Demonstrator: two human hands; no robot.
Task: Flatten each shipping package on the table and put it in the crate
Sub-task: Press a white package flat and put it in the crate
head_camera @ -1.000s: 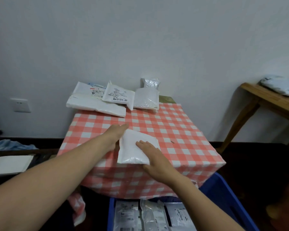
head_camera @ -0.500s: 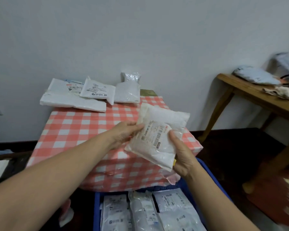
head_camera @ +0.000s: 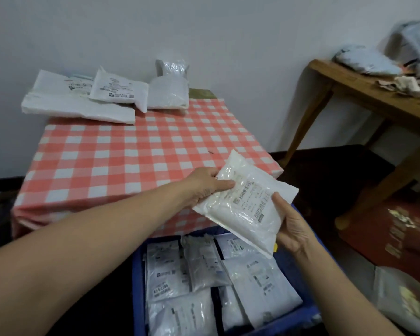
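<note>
**Fingers hold the shipping package over the crate**

The left hand pinches the package's upper-left end, thumb on top. The right hand grasps its lower-right end, thumb pressed beside the label. Nearest, the blue crate on the floor holds several flat mailers lying side by side. The held package hangs tilted above the crate's far right corner, just off the table's near edge. I judge it best to level it, lower it label-up onto the right-hand pile, and release both hands together so it lies flat. Along the table's far edge, more packages wait.
</note>
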